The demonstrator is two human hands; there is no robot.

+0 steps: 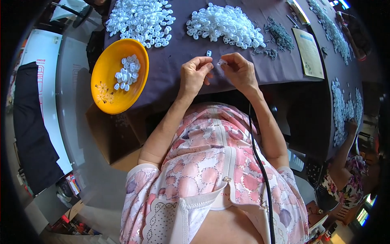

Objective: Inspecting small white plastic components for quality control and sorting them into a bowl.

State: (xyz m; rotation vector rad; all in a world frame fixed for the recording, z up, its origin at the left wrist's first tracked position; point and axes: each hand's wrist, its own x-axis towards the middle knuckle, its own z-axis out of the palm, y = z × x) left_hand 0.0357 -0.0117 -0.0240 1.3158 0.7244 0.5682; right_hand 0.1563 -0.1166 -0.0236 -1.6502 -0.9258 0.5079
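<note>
Above the near edge of the dark cloth-covered table [170, 73], both hands are close together. My right hand [240, 74] pinches a small white oval plastic piece with holes [221, 62] between thumb and forefinger. My left hand [194, 77] is closed, thumb against forefinger; whatever it holds is too small to make out. Just beyond its fingertips lies another white piece [209, 53] with dark holes. Past the hands is a large heap of such white pieces [223, 25], and a second heap [138, 20] spreads at the far left.
A yellow bowl [101, 77] with several white pieces stands at the left table edge, above a cardboard box [109, 134]. Right of the heaps lie small grey-green pieces [279, 34] and a yellowish packet [308, 53]. Another person's arm [343, 158] reaches to white pieces at the right.
</note>
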